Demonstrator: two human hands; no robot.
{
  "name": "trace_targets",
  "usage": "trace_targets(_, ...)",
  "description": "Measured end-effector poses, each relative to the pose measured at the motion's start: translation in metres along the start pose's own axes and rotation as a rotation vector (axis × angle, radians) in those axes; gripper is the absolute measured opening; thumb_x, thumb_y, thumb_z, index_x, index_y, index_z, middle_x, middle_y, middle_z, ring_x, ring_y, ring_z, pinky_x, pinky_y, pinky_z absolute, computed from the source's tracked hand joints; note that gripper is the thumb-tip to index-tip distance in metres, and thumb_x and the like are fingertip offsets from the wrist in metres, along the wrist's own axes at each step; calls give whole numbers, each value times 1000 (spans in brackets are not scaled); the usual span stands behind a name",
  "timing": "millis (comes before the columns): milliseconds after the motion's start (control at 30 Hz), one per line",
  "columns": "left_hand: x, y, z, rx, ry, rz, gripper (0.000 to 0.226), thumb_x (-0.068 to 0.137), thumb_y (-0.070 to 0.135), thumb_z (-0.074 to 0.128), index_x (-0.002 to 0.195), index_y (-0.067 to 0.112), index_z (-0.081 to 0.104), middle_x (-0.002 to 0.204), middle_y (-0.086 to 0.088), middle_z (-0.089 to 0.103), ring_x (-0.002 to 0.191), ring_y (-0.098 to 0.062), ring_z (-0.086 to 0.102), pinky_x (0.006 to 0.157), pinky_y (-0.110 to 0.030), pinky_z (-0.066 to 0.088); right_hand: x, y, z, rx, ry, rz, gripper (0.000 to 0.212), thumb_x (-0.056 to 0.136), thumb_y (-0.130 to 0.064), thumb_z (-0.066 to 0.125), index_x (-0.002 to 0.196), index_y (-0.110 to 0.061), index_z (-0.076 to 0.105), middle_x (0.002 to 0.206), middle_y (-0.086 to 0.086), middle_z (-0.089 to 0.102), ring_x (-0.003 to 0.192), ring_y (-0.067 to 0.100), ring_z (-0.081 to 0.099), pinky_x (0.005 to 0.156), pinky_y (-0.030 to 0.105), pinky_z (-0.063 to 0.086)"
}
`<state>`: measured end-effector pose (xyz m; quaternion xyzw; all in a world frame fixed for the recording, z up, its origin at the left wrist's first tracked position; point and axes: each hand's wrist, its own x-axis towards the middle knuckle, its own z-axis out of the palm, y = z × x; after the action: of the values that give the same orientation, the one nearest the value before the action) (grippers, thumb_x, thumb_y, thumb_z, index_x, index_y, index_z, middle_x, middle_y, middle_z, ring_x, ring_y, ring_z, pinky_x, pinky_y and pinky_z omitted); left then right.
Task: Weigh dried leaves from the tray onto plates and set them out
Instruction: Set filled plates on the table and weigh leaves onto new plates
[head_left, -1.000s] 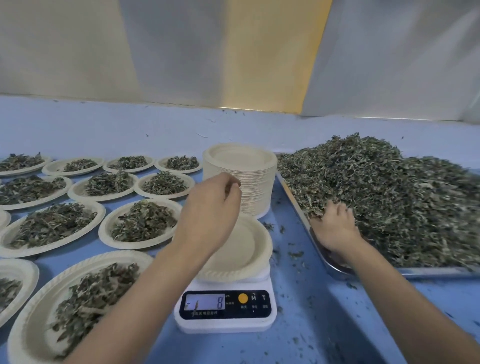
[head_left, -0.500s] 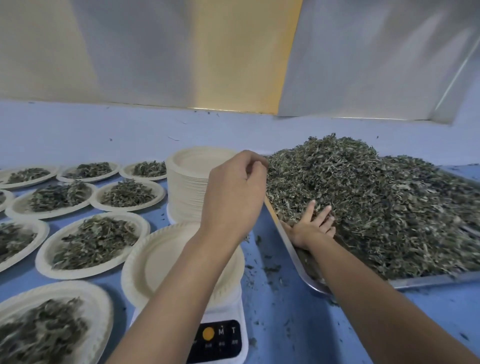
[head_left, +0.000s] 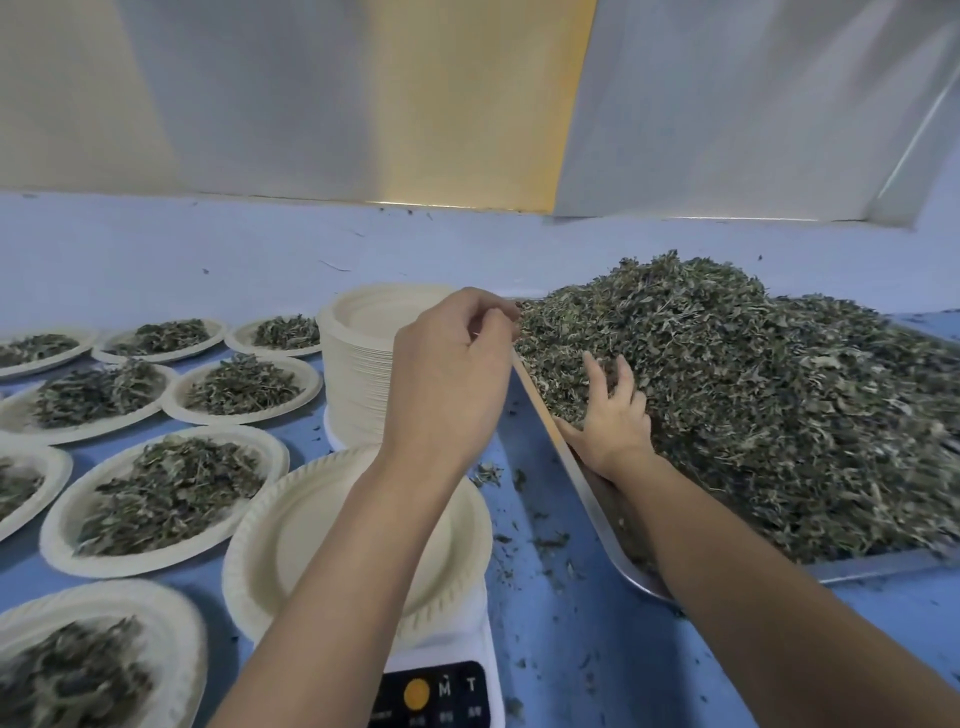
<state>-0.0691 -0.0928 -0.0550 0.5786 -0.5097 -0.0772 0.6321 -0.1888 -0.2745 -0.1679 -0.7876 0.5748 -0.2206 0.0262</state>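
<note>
A big heap of dried leaves (head_left: 753, 395) fills a metal tray (head_left: 878, 567) on the right. My right hand (head_left: 615, 421) lies in the heap's near left side, fingers spread and pushed into the leaves. My left hand (head_left: 452, 374) hovers at the tray's left rim with its fingers curled and the fingertips close to the heap; nothing shows in it. Under my left forearm an empty paper plate (head_left: 306, 545) sits on a white digital scale (head_left: 441, 693), whose display is hidden.
A tall stack of empty plates (head_left: 358, 374) stands behind the scale. Several plates filled with leaves (head_left: 171, 488) cover the blue table (head_left: 561, 649) to the left. Leaf crumbs lie scattered between scale and tray. A wall closes the back.
My left hand has left the plate on the scale and travelled right to the tray's edge. My right hand has slid further up into the leaf heap. The view has shifted right.
</note>
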Motion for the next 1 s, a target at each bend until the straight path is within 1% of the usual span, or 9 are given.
trace_targets(67, 1, -1, -1, 11, 9, 8, 29, 89, 16, 46, 74, 36, 60, 75, 15, 67, 62, -6, 61, 57, -13, 42, 6, 2, 4, -104, -64, -114, 70, 96, -53, 40, 147, -47, -7, 158, 3, -22, 139, 40, 14, 107, 53, 28)
trace_targets(167, 1, -2, -1, 20, 21, 8, 27, 88, 17, 46, 74, 35, 60, 74, 13, 67, 61, -10, 61, 58, -17, 43, 13, 4, 6, -108, -227, -199, 47, 101, -48, 26, 145, -53, 10, 159, -6, -14, 143, 38, 4, 108, 57, 24)
trace_targets(267, 1, -4, 1, 39, 3, 11, 24, 87, 21, 44, 78, 33, 61, 75, 12, 67, 61, -11, 62, 61, -21, 44, 12, 3, 4, -141, -194, -231, 37, 101, -42, 30, 137, -38, 38, 155, 3, 12, 136, 36, 16, 101, 56, 36)
trace_targets(367, -1, -5, 3, 55, -13, 16, 23, 88, 20, 44, 79, 32, 62, 75, 12, 67, 60, -12, 62, 61, -22, 45, 4, 1, 1, -187, -25, -271, 28, 99, -37, 38, 121, -23, 47, 137, 10, 29, 117, 32, 32, 81, 47, 45)
trace_targets(467, -1, -5, 3, 63, -7, 22, 25, 89, 19, 44, 76, 34, 60, 72, 11, 67, 59, -12, 61, 59, -20, 44, 1, 0, 0, -202, 61, -288, 33, 98, -38, 39, 128, -25, 45, 142, 12, 27, 120, 33, 33, 84, 48, 46)
trace_targets(600, -1, -5, 3, 64, -15, 20, 25, 90, 19, 44, 78, 33, 61, 75, 12, 67, 59, -11, 61, 61, -20, 44, 2, 2, 2, -208, -169, -184, 46, 100, -47, 28, 146, -41, 22, 158, 1, 6, 141, 34, 12, 106, 55, 28)
trace_targets(800, -1, -5, 1, 63, -10, 20, 24, 85, 24, 42, 73, 37, 58, 73, 12, 67, 58, -13, 62, 60, -25, 46, -4, 1, -3, -151, 0, -225, 30, 96, -40, 44, 119, -22, 42, 127, 9, 31, 110, 32, 37, 76, 44, 44)
trace_targets(900, -2, -6, 1, 61, -14, 10, 22, 83, 27, 41, 74, 38, 58, 76, 13, 67, 59, -12, 62, 62, -26, 46, -6, 1, -4, -156, 22, -256, 35, 96, -40, 43, 129, -27, 40, 133, 9, 29, 115, 30, 35, 80, 46, 47)
trace_targets(1000, -2, -6, 0, 65, -17, 7, 23, 84, 26, 42, 74, 38, 58, 78, 14, 67, 61, -12, 63, 63, -25, 47, -8, 3, -3, -210, -113, -261, 36, 100, -42, 33, 133, -30, 40, 138, 8, 28, 122, 30, 32, 90, 48, 44)
